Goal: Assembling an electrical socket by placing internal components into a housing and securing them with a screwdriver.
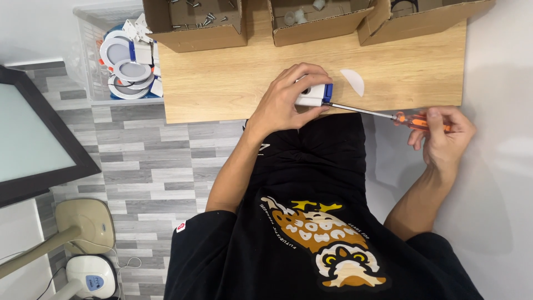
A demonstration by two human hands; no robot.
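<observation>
While the left hand (288,97) arches over the near edge of the wooden table (222,83), its forearm runs up from the lower left with the wrist bent and the knuckles raised. Its fingers are curled shut around a small white box (312,95) with a blue end, the thumb underneath toward the body and the other fingers draped over the top, so most of the box is hidden and only its right end shows. The right hand (444,133) sits well out to the right, past the table's corner, elbow bent and forearm rising from the lower right. Its fingers are closed around the orange handle of a screwdriver (383,115), which lies almost level, its thin metal shaft reaching left until the tip touches the blue end of the box.

The box looks like smooth, hard plastic with rounded corners; the screwdriver handle is glossy and translucent. Just beyond the box on the pale grained tabletop lies a flat white half-disc (353,81). Three open cardboard boxes (194,22) line the far edge, the left one holding loose screws.
</observation>
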